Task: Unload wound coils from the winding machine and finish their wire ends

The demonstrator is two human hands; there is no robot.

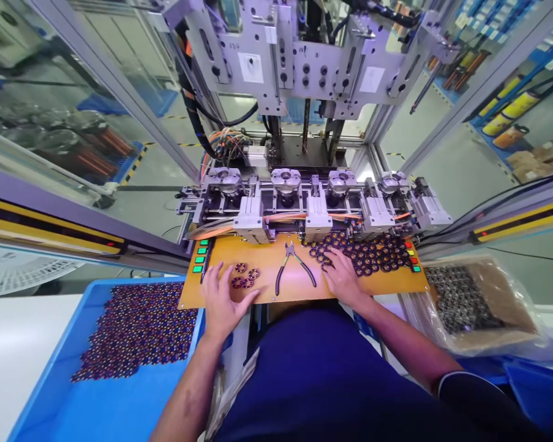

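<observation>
Your left hand (222, 307), spread wide and empty, flanks four rings (243, 282); your right hand (341, 277) curls at the dark rings (368, 256), hold unclear. Slide pieces flat.

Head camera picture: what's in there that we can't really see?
In the head view:
White fan: cut off by the left edge.
Blue tray: its near end is cut off by the bottom edge.
White label on the machine: any writing is too small to read.
Whatever lies under the right hand: the hand covers it.
</observation>
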